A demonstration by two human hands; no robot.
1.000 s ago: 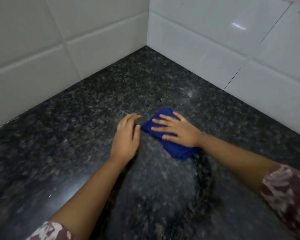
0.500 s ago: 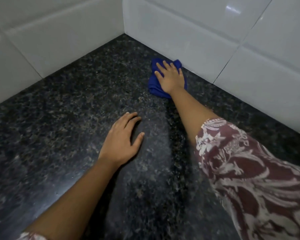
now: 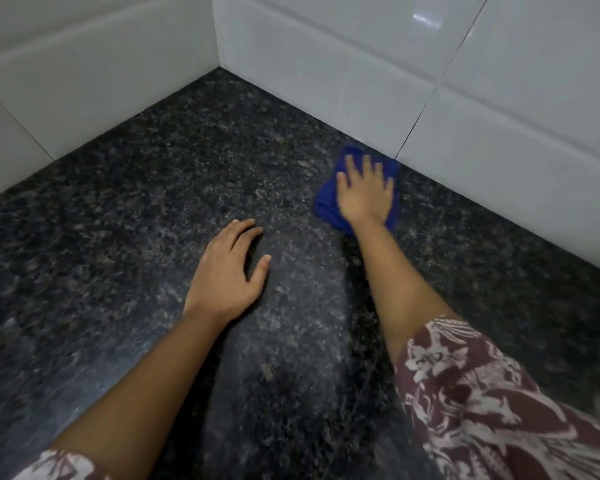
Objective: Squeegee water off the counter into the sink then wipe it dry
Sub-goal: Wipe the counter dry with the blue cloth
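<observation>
A folded blue cloth [image 3: 327,199] lies on the dark speckled granite counter [image 3: 153,209], close to the right-hand tiled wall. My right hand [image 3: 364,194] presses flat on top of the cloth, fingers spread and pointing toward the wall. My left hand [image 3: 227,271] rests palm-down on the bare counter, nearer to me and left of the cloth, holding nothing. No squeegee and no sink appear in this view.
White tiled walls [image 3: 326,64] meet in a corner at the far end of the counter. The wall on the left [image 3: 84,81] runs along the counter's other edge. My patterned maroon sleeve [image 3: 499,410] fills the lower right.
My right hand has slid the blue cloth from beside my left hand out to the right wall, then along the wall away from the corner. My left hand has stayed planted on the counter.
</observation>
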